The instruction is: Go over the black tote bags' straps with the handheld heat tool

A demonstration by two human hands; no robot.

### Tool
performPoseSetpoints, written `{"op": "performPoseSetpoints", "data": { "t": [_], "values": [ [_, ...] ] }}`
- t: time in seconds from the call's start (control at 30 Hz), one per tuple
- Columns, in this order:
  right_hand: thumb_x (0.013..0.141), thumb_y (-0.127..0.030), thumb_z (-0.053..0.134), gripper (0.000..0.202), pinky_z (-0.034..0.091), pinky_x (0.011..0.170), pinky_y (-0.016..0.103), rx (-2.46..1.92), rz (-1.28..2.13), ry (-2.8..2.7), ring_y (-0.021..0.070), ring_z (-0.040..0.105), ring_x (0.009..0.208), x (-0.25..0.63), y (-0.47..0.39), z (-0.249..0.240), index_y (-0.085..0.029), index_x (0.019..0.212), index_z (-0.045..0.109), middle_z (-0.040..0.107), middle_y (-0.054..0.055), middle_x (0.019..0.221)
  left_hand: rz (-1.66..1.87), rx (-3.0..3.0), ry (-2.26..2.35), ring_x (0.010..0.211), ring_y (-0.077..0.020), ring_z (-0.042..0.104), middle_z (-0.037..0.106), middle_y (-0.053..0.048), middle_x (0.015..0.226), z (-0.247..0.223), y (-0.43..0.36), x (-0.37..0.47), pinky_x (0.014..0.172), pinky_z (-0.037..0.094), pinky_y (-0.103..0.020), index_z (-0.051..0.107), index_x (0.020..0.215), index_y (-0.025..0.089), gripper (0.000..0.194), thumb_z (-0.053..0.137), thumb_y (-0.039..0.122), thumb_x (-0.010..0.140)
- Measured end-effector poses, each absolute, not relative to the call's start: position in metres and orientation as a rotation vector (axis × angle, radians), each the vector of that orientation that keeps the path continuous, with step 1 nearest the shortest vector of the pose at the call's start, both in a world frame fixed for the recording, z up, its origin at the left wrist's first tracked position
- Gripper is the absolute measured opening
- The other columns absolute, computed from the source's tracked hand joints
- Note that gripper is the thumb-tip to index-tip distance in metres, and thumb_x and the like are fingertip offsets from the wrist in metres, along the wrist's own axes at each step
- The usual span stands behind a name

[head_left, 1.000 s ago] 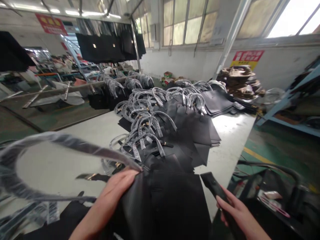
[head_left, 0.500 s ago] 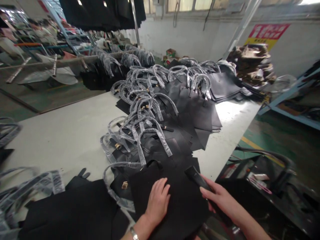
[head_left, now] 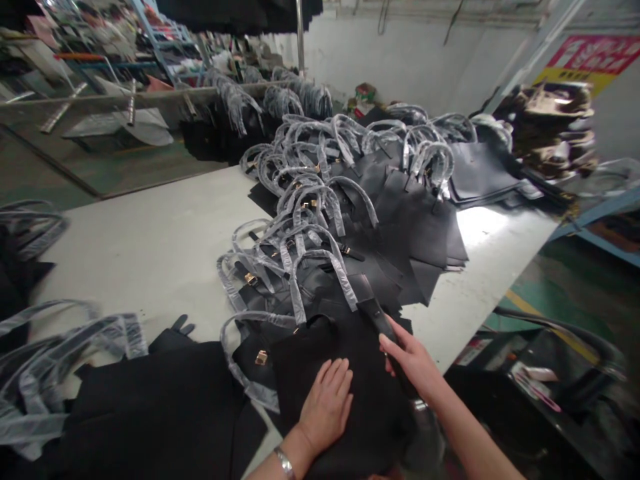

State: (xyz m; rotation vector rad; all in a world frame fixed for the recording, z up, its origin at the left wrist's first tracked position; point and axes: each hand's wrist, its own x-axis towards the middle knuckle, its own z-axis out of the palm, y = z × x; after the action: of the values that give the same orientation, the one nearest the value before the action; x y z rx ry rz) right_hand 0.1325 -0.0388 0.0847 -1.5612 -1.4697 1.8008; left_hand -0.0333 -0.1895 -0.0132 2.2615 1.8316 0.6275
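My left hand lies flat on a black leather-like bag panel, fingers stretched out towards the pile. In my right hand is a long black handheld tool with a broad flat head and a shiny end near the wrist; its exact kind I cannot make out. The tool's head is over the panel's upper right, close to the end of a plastic-wrapped handle. A gold buckle shows on a black piece left of the panel.
Black bag pieces with wrapped handles are heaped along the white table. More black panels lie at the left front. A black cart or box stands at the right, and brown bags are stacked behind.
My right hand has moved the black tool forward and left, up to the panel's upper edge. My left hand stays flat on the panel. The camera view has shifted.
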Motion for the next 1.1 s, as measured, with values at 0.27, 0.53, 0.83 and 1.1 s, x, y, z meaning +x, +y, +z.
{"op": "performPoseSetpoints", "data": {
  "t": [0.27, 0.53, 0.83, 1.1],
  "values": [
    [0.085, -0.044, 0.060, 0.067, 0.041, 0.035, 0.019, -1.533, 2.100, -1.725, 0.0089, 0.054, 0.039, 0.118, -0.064, 0.067, -0.021, 0.146, 0.043, 0.061, -0.004, 0.067, 0.714, 2.181, 1.767, 0.124, -0.0251, 0.053, 0.061, -0.012, 0.130, -0.014, -0.192, -0.034, 0.112, 0.039, -0.047, 0.053, 0.132, 0.013, 0.041, 0.047, 0.019, 0.092],
    [0.086, -0.047, 0.059, 0.074, 0.048, 0.048, 0.025, -1.510, 1.753, -1.782, 0.0139, 0.056, 0.046, 0.101, -0.048, 0.089, -0.018, 0.150, 0.036, 0.055, -0.008, 0.052, 0.747, 2.176, 1.758, 0.123, -0.0239, 0.054, 0.062, -0.011, 0.127, -0.024, -0.198, -0.032, 0.111, 0.036, -0.047, 0.056, 0.126, 0.017, 0.034, 0.047, 0.018, 0.094],
    [0.086, -0.037, 0.058, 0.063, 0.045, 0.043, 0.022, -1.437, 2.087, -2.161, 0.0118, 0.057, 0.042, 0.101, -0.082, 0.081, -0.019, 0.145, 0.046, 0.069, -0.001, 0.070, 0.628, 2.388, 1.453, 0.095, -0.0197, 0.063, 0.069, -0.006, 0.092, -0.042, -0.203, -0.033, 0.091, 0.045, -0.035, 0.061, 0.103, 0.015, 0.015, 0.050, 0.019, 0.093],
    [0.080, -0.032, 0.064, 0.064, 0.054, 0.089, 0.038, -1.191, 1.793, -2.520, 0.0284, 0.071, 0.098, 0.048, -0.078, 0.090, -0.015, 0.140, 0.053, 0.073, 0.012, 0.117, 0.331, 2.339, 1.388, 0.093, -0.0233, 0.066, 0.072, -0.008, 0.094, -0.050, -0.201, -0.029, 0.086, 0.051, -0.034, 0.064, 0.103, 0.015, 0.019, 0.056, 0.020, 0.087]
  ]
}}
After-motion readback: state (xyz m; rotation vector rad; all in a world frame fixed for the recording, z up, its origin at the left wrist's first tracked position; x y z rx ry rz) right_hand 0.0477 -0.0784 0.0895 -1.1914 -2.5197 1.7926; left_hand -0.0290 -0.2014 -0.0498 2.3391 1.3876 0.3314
